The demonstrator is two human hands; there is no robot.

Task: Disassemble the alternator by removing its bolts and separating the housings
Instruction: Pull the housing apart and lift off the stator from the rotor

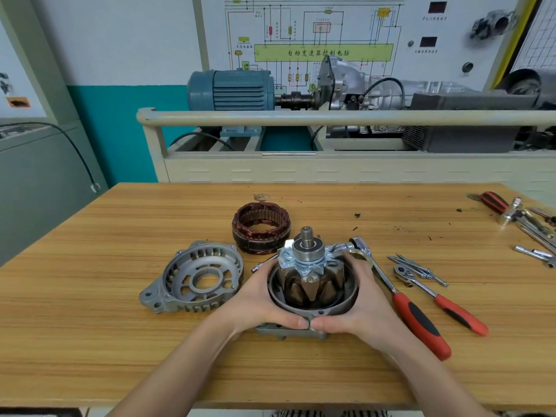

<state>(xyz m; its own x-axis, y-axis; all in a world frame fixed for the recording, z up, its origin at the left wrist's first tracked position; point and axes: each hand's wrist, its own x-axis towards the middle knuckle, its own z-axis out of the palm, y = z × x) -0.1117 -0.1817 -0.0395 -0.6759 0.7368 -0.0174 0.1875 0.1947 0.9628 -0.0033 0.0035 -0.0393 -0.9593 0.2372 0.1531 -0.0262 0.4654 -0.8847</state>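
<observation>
Wooden workbench [90, 296], workshop setting; blue electric motor [230, 90] and wiring diagram board [323, 52] behind. Item: rear housing [316, 310] with rotor [310, 273] standing upright inside, shaft up. Left hand [258, 299] and right hand [358, 299] both curled around the housing rim from opposite sides, thumbs meeting at its near edge. Front housing [192, 278], separated, lies just beyond the left hand's outer side. Stator [261, 227], copper-wound, sits past the left hand's fingertips. Large ratchet [400, 296], red-handled, just beside the right hand; small ratchet [442, 300] and long bolts [418, 269] farther out on that side.
</observation>
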